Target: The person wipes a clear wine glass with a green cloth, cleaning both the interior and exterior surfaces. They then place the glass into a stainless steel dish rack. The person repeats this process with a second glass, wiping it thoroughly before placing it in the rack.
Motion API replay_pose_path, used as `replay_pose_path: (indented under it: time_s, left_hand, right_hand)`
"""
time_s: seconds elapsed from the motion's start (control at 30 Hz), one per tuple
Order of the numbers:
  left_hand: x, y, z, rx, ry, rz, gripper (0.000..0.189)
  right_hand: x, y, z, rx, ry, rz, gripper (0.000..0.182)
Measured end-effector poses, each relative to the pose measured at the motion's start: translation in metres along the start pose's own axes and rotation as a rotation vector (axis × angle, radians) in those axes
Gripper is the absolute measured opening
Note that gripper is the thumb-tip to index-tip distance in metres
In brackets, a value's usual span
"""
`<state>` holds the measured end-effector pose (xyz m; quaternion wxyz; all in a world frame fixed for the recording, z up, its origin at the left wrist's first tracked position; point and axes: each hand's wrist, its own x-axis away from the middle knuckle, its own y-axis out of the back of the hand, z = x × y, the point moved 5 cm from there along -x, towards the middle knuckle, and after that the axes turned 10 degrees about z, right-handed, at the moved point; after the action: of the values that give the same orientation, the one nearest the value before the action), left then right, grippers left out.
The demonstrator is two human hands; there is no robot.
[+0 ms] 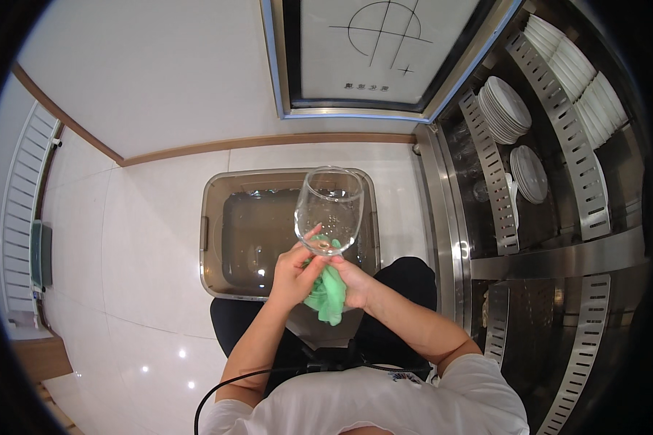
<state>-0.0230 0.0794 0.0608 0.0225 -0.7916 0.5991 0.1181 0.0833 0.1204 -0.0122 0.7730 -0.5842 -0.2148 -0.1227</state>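
Note:
A clear wine glass (329, 217) is held up in front of me, its rim pointing away from my body. My left hand (294, 272) grips it near the bottom of the bowl, one finger raised along the side. On the other side, my right hand (355, 283) holds a wet-looking green cloth (332, 293) against the stem area. The cloth hangs towards my lap and hides most of the stem and foot. Below the glass stands a brown translucent plastic tub (211, 261) with water (256, 228) in it.
At the right is a steel cabinet (555, 261) with slotted racks. White plates (503, 109) and stacked white dishes (566, 60) stand in it. A framed glass panel (370, 54) is ahead by the wall. A white slatted rack (19, 206) is far left, with a green bin (42, 253).

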Motion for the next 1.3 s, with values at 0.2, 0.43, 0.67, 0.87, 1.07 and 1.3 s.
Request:
replay_pose_path:
  time_s: [0.2, 0.43, 0.67, 0.87, 1.07, 1.3]
  left_hand:
    - [0.001, 0.004, 0.015, 0.05, 0.134, -0.112, 0.014]
    - [-0.001, 0.015, 0.021, 0.348, 0.261, -0.215, 0.014]
    - [0.018, 0.016, 0.005, 0.381, 0.379, -0.145, 0.017]
    - [0.027, 0.008, -0.003, 0.36, 0.438, -0.044, 0.017]
    - [0.034, 0.003, -0.007, 0.302, 0.422, 0.024, 0.021]
    - [0.035, 0.006, -0.015, 0.164, 0.415, 0.065, 0.022]
  right_hand:
    - [0.005, -0.012, -0.006, -0.018, 0.195, -0.1, 0.033]
    - [0.042, -0.047, -0.014, 0.356, 0.229, -0.247, 0.035]
    - [0.081, -0.059, 0.062, 0.512, 0.815, -0.179, 0.064]
    - [0.1, -0.108, 0.104, 0.884, 1.0, -0.174, 0.024]
    - [0.093, -0.148, 0.111, 1.648, 1.053, -0.257, 0.041]
    - [0.085, -0.146, 0.111, 1.993, 0.956, -0.332, 0.056]
